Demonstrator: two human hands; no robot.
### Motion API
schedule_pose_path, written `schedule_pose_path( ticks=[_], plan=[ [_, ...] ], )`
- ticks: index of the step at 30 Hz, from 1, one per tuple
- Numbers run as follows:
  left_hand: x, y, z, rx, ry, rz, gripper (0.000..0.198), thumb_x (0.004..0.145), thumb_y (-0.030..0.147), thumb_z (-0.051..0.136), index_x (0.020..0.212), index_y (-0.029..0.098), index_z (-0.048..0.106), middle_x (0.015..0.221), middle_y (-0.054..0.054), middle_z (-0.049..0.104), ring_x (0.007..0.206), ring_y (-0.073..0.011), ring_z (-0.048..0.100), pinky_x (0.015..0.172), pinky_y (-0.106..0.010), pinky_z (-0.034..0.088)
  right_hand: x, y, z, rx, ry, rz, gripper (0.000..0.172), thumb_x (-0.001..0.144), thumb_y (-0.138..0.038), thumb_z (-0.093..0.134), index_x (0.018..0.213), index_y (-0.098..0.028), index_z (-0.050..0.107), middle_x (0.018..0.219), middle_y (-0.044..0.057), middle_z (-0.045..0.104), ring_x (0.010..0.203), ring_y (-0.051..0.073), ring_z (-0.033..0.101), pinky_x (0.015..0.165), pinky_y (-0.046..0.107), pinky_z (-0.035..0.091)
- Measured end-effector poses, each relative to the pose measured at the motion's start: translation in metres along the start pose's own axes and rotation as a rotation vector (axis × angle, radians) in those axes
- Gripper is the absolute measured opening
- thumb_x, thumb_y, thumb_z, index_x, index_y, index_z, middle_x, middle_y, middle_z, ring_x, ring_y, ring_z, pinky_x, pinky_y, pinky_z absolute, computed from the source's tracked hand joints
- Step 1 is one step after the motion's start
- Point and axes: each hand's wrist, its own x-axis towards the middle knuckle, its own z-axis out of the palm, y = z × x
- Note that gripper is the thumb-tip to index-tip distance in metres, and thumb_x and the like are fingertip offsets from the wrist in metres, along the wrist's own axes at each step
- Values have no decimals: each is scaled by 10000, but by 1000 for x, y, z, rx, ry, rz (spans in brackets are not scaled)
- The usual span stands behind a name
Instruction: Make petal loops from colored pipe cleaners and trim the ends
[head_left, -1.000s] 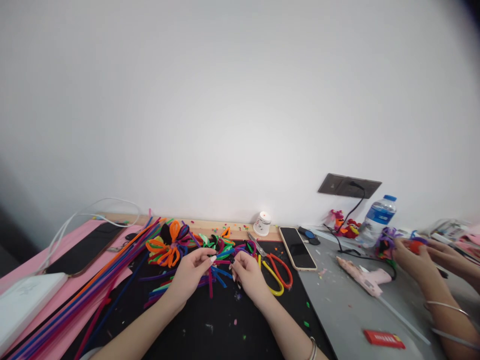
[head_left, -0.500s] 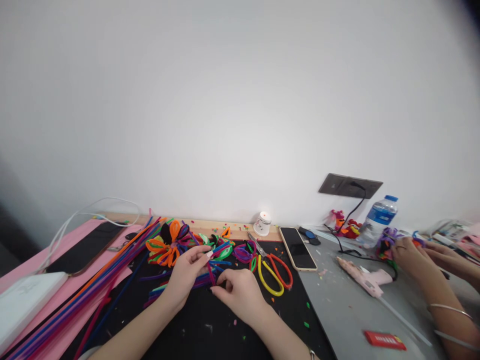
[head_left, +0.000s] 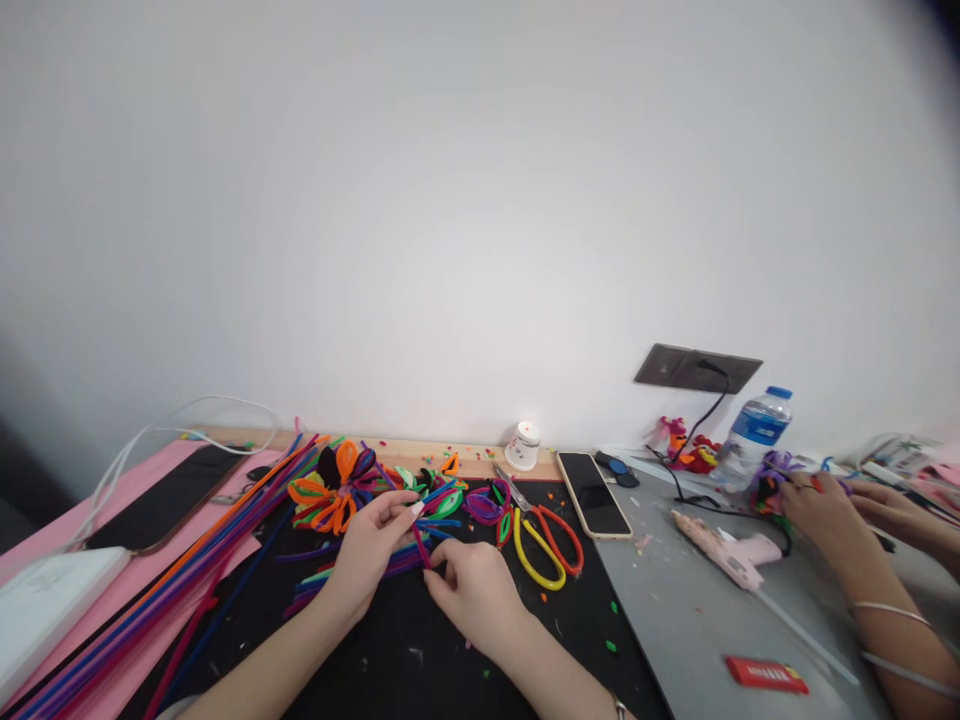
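Observation:
Between my hands runs a magenta pipe cleaner (head_left: 421, 546). My left hand (head_left: 379, 540) pinches its upper part between thumb and fingers. Lower down, my right hand (head_left: 472, 590) has thumb and fingertips closed on the other end. Just behind my left hand lie an orange pipe-cleaner flower (head_left: 343, 490) and several looped pieces in green, blue and purple. A purple looped piece (head_left: 487, 503) rests to the right. Beside it are scissors (head_left: 537, 535) with one yellow and one red handle, lying on the black mat (head_left: 405, 660).
Long pipe cleaners (head_left: 172, 590) lie across pink paper (head_left: 142, 485) at left, beside a dark phone (head_left: 169, 495) and a white box (head_left: 60, 615). On the right are a paper cup (head_left: 523, 445), phone (head_left: 594, 497), glue gun (head_left: 727, 550), bottle (head_left: 754, 440) and a co-worker's hands (head_left: 825, 515).
My hands keep their pinch on the magenta pipe cleaner; the right hand has shifted very slightly. The whole view has drifted a little. Otherwise things lie as before.

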Motion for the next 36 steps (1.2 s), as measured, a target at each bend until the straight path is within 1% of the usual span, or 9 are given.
schedule_pose_path(
  ticks=[4, 9, 14, 17, 19, 22, 28, 33, 36],
  plan=[
    [1, -1, -1, 15, -16, 6, 320, 602, 354, 717, 839, 158, 627, 572, 66, 503, 580, -110, 520, 604, -241, 495, -1, 0, -2, -12, 7, -22, 93, 746, -150, 510, 770, -210, 577, 493, -39, 544, 447, 122, 507, 470, 204, 280],
    [2, 0, -2, 54, -5, 23, 333, 605, 366, 699, 855, 159, 623, 592, 61, 504, 594, -126, 550, 606, -257, 509, 0, -1, -11, 54, 84, -25, 91, 810, -164, 442, 804, -201, 525, 532, -35, 514, 461, 123, 491, 478, 209, 285],
    [2, 0, -2, 89, -4, 32, 328, 609, 379, 699, 851, 169, 627, 601, 62, 526, 585, -123, 563, 605, -251, 513, 2, 2, -14, 142, 176, -13, 140, 834, -158, 412, 731, -204, 493, 618, -9, 520, 552, 138, 496, 528, 222, 323],
    [4, -3, -3, 120, -32, 50, 316, 621, 384, 689, 848, 173, 631, 592, 61, 531, 576, -124, 558, 580, -244, 507, 4, 6, -12, 205, 249, 10, 160, 825, -143, 408, 686, -204, 458, 643, -5, 496, 584, 143, 471, 546, 232, 322],
    [5, -5, -3, 146, -54, 72, 310, 631, 383, 680, 852, 170, 633, 591, 57, 532, 573, -127, 552, 561, -240, 498, 5, 8, -11, 249, 274, 25, 168, 820, -132, 396, 674, -204, 434, 636, -10, 466, 581, 140, 444, 544, 235, 311],
    [6, -6, -2, 178, -74, 95, 304, 642, 382, 669, 846, 160, 632, 578, 52, 527, 557, -128, 537, 536, -232, 481, 8, 12, -10, 331, 281, 64, 174, 816, -132, 386, 658, -202, 401, 610, -26, 415, 559, 132, 400, 531, 234, 294],
    [5, -4, -1, 188, -121, 116, 275, 664, 355, 661, 846, 154, 617, 545, 70, 484, 524, -113, 513, 533, -227, 471, 15, 15, -11, 569, 236, 177, 182, 810, -170, 399, 635, -203, 362, 580, -48, 345, 530, 115, 339, 500, 222, 275],
    [6, -6, -4, 229, -143, 134, 265, 675, 336, 652, 868, 159, 608, 561, 67, 507, 519, -116, 533, 546, -235, 471, 19, 22, -8, 660, 230, 204, 188, 788, -195, 426, 609, -200, 368, 561, -54, 344, 510, 107, 329, 486, 219, 278],
    [8, -7, -5, 252, -158, 136, 265, 678, 330, 648, 875, 158, 604, 560, 66, 515, 521, -123, 547, 557, -243, 474, 20, 28, -4, 705, 203, 232, 182, 784, -213, 438, 610, -200, 385, 522, -64, 338, 469, 100, 318, 445, 212, 262]
  ],
)
